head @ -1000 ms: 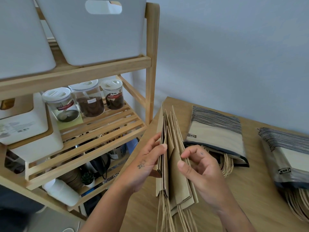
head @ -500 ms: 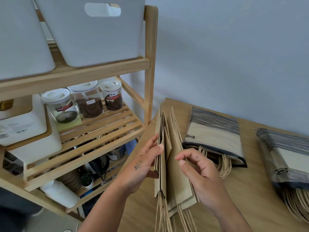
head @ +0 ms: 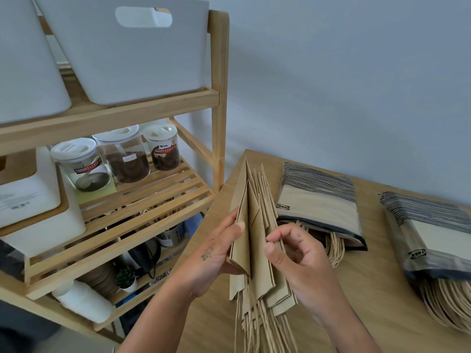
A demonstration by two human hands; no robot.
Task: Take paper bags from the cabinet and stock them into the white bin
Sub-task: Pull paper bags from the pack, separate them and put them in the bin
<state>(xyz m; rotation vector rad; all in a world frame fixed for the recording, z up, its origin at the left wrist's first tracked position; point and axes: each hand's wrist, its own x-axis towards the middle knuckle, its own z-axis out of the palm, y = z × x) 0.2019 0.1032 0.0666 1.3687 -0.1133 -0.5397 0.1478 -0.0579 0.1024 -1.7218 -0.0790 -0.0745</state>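
Pinching paper bags (head: 254, 238), left hand (head: 214, 258), right hand (head: 300, 256) fingers (head: 280, 231) curled; packs (head: 318, 207) read IKEA, jars (head: 163, 154) likely SMART&EASY.

handles (head: 263, 327) of the paper bags (head: 254, 225) cut off below, wrapped pack (head: 438, 225) clipped at right edge

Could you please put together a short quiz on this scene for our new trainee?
1. True or false: the left hand and right hand both hold the bags.
2. How many jars stand on the shelf? A) one B) three C) five
3. Fill in: the two packs lie on the ____.
Key: 1 true; 2 B; 3 table.
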